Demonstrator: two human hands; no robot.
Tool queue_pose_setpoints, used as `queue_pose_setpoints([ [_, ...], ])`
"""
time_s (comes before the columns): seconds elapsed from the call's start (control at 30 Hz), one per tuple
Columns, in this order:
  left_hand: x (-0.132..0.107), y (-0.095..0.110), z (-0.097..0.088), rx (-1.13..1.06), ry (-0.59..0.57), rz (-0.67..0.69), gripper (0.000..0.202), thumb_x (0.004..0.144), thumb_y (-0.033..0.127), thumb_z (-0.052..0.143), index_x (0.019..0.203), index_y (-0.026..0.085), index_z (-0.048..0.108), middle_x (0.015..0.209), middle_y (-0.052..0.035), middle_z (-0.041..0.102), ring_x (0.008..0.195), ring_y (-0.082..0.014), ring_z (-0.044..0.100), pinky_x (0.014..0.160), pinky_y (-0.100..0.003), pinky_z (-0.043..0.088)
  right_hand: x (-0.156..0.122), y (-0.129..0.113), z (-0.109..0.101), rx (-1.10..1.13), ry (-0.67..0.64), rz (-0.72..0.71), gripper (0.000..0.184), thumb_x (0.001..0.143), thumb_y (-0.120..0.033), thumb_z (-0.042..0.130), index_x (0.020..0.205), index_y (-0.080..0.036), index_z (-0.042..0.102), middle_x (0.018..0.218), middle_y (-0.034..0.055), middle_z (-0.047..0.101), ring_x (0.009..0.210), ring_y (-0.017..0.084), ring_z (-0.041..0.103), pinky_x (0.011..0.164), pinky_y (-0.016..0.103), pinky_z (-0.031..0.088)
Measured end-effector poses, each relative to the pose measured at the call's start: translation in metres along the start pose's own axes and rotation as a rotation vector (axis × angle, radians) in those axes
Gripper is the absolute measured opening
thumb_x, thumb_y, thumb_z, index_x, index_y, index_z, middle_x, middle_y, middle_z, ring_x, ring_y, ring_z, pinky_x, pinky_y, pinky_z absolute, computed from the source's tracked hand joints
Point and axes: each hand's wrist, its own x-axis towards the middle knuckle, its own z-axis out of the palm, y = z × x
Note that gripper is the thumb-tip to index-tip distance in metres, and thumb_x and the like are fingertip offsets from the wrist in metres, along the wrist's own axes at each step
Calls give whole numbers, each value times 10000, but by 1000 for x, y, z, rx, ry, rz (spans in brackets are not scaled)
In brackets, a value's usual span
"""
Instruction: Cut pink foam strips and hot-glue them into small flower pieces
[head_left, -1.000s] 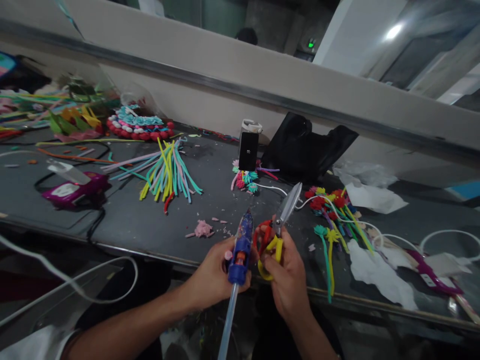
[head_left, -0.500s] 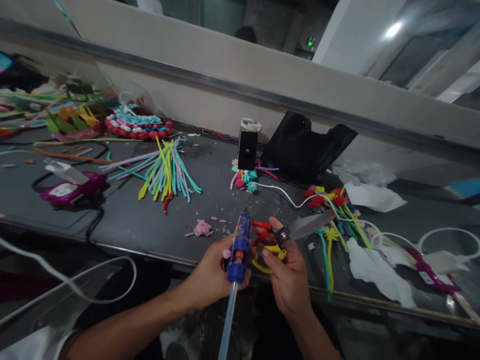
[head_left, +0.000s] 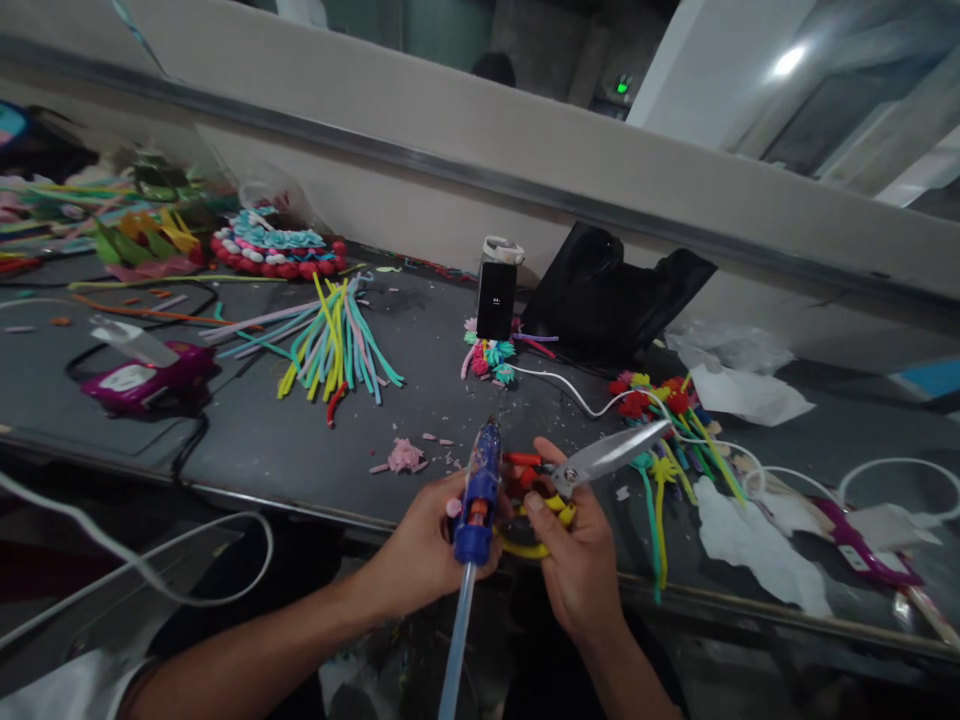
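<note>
My left hand (head_left: 435, 540) is closed around a blue glue gun (head_left: 477, 505), its nozzle pointing away from me over the table edge. A long clear glue stick (head_left: 456, 640) sticks out of its rear toward me. A small pink round end (head_left: 454, 507) shows by my left fingers; what it belongs to is hidden. In my right hand (head_left: 577, 560) is a pair of scissors (head_left: 611, 456) with red and yellow handles, blades together and pointing right. Beyond the glue gun, a pink pipe-cleaner flower (head_left: 406, 456) lies among small pink scraps (head_left: 439, 439).
A fan of coloured pipe cleaners (head_left: 337, 340) lies left of centre. A phone (head_left: 495, 302) stands at the back beside a black bag (head_left: 615, 295). Finished flowers (head_left: 660, 400), white paper (head_left: 757, 545), and purple power strips (head_left: 150, 375) lie about, with white cables (head_left: 570, 383).
The scissors have turned in my right hand, so the blades now show a bright flat side and tilt a little more upward. My left hand and the glue gun stay nearly still.
</note>
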Motion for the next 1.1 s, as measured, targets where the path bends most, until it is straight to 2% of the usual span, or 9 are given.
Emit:
queue_pose_setpoints([
  [0.3, -1, 0, 1, -25, -2, -43, 168, 642, 122, 588, 809, 133, 587, 777, -8, 587, 662, -116, 512, 605, -218, 441, 2, -6, 2, 111, 33, 49, 541, 799, -239, 709, 1306, -272, 523, 1043, 21, 680, 905, 134, 626, 796, 238, 494],
  [0.5, 0, -1, 2, 12, 7, -11, 145, 640, 116, 583, 784, 132, 595, 760, -7, 587, 646, -113, 508, 594, -218, 437, 0, -7, 3, 195, 7, 41, 467, 801, -215, 706, 1235, -274, 546, 1011, 15, 672, 958, 151, 625, 863, 277, 489],
  [0.7, 0, -2, 2, -9, 12, -13, 136, 636, 126, 597, 771, 134, 585, 740, -3, 573, 642, -116, 504, 585, -219, 433, -1, -8, 4, 213, 7, 88, 438, 791, -209, 719, 1197, -270, 567, 961, -5, 665, 859, 119, 628, 804, 240, 507],
  [0.83, -1, -3, 1, -12, 8, -34, 144, 636, 131, 599, 780, 133, 589, 737, -1, 574, 629, -110, 501, 575, -214, 430, 0, -9, 3, 225, 12, 85, 463, 794, -210, 718, 1223, -267, 554, 948, -2, 664, 882, 123, 624, 824, 244, 499],
  [1.1, 5, -4, -4, -14, 163, -121, 162, 651, 218, 644, 783, 139, 590, 750, -10, 591, 663, -134, 538, 620, -245, 461, 4, -11, 0, 249, -10, 62, 476, 819, -186, 687, 1261, -272, 535, 978, 22, 665, 942, 163, 630, 899, 351, 499],
])
